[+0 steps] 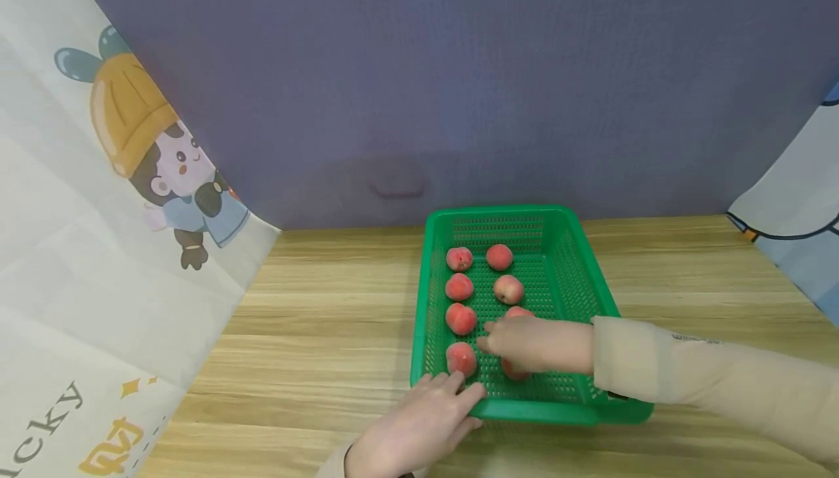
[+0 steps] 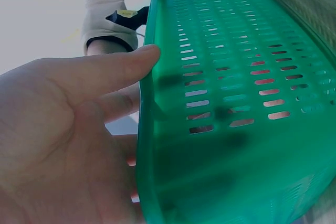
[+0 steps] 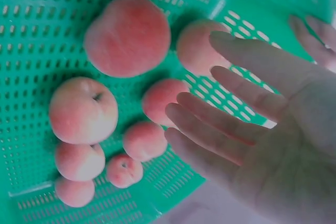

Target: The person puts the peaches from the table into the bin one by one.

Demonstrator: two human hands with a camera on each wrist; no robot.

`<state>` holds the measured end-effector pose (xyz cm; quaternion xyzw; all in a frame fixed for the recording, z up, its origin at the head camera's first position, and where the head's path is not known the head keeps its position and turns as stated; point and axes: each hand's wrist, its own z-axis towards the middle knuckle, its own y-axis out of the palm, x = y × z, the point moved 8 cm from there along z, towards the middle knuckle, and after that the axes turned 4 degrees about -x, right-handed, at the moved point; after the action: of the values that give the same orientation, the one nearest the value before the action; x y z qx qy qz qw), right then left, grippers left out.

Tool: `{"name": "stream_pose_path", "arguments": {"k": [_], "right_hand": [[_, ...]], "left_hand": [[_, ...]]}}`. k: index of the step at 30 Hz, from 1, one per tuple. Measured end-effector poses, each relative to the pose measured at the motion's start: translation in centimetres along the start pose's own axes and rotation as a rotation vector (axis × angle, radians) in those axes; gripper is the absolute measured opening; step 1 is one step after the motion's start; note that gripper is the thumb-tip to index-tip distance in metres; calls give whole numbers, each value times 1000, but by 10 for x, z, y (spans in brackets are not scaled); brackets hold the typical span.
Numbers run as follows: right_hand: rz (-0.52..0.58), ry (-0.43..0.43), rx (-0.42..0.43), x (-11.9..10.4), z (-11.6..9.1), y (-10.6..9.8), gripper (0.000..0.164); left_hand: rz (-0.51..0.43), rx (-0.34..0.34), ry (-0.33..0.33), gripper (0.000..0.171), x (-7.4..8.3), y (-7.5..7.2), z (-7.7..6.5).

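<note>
A green plastic basket [image 1: 537, 411] holds several red-and-cream peaches [image 1: 461, 319] in two rows running front to back. My left hand [image 1: 419, 423] grips its front rim near the left corner; in the left wrist view the thumb [image 2: 126, 66] lies outside the rim, the other fingers over it. Above the basket floor, my right hand [image 1: 534, 343] reaches in over the right-hand row, partly covering a peach [image 1: 514, 371]. From the right wrist, its fingers [image 3: 210, 153] look spread and fairly straight, holding nothing, beside the left-row peaches [image 3: 165, 100].
The basket stands on a wood-grain table [image 1: 314, 318]. Behind it rises a dark blue-grey panel [image 1: 459, 84]. A white sheet with a cartoon print [image 1: 131, 114] hangs at left, and another printed sheet [image 1: 793, 186] is at right.
</note>
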<state>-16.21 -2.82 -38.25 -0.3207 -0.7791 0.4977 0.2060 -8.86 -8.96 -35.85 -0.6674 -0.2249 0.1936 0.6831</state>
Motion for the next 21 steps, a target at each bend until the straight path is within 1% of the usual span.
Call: {"name": "stream_pose_path", "arguments": {"k": [7,11,16,21], "right_hand": [[51,-30,80,4,-10,-17,41],[125,-37,114,8,-17,-24,37],[232,-71,177,14,-31,-31,34],[278,-112,262,24,-47,-36,26]], "left_hand": [[4,10,6,21,0,-1,-1],[11,11,-3,21,-1,-1,-2],[8,3,-16,22,-2,0,-2],[3,2,-31,20,-2,-1,-2]]}}
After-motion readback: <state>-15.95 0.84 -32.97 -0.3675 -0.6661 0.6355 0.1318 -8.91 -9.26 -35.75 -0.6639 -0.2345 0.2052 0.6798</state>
